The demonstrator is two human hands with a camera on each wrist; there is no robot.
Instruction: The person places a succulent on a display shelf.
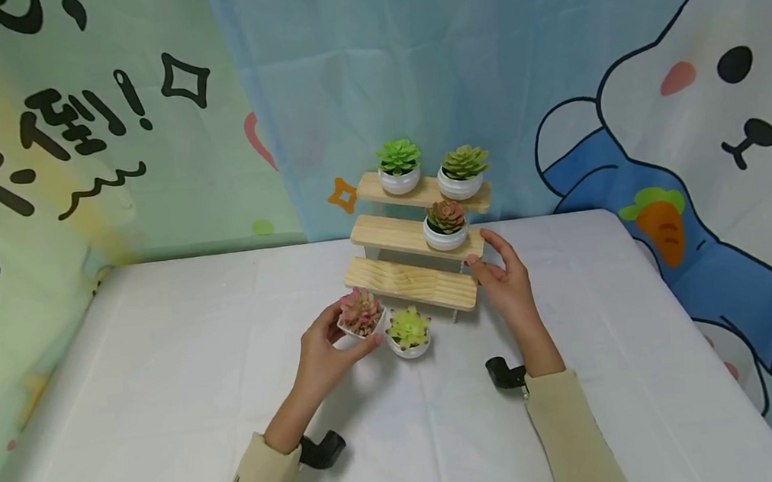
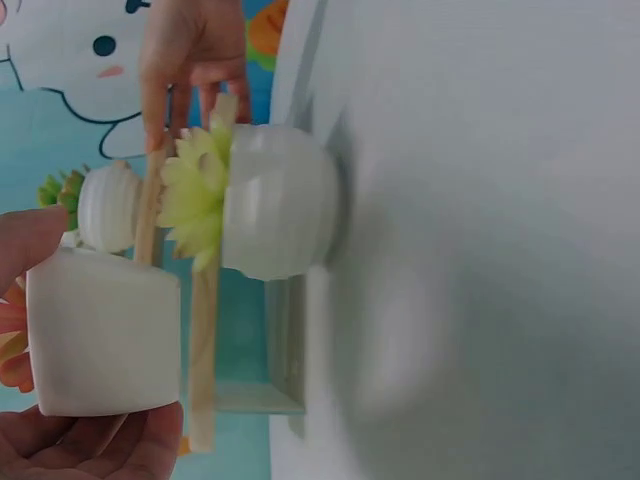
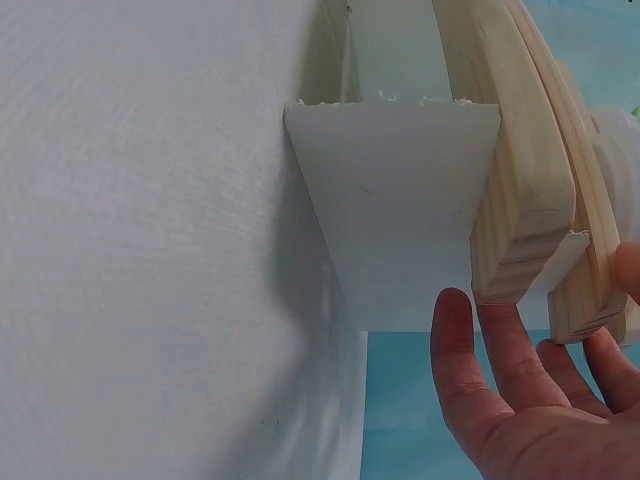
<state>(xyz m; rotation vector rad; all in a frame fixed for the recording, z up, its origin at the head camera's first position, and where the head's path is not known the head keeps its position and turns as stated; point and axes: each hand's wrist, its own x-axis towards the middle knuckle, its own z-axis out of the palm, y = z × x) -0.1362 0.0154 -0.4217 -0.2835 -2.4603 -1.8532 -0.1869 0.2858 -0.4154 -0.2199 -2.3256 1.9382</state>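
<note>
My left hand [image 1: 327, 353] grips a small white square pot with a pink succulent [image 1: 361, 313], thumb on one side and fingers on the other. The pot is in front of the lowest step, left of a round white pot with a yellow-green succulent [image 1: 409, 332] on the table. At the right end of a three-step wooden display stand [image 1: 417, 280], my right hand [image 1: 508, 284] holds the middle step's edge between thumb and fingers. A reddish-brown succulent [image 1: 446, 220] sits on that step; a bright green succulent [image 1: 398, 159] and a dull green succulent [image 1: 464, 165] share the top one.
White cloth covers the table [image 1: 164, 383]. Printed curtains [image 1: 397, 56] hang behind and at the sides, with the stand near the back edge. Each wrist carries a black camera mount [image 1: 323, 450]. The stand's white side support [image 3: 400, 190] shows in the right wrist view.
</note>
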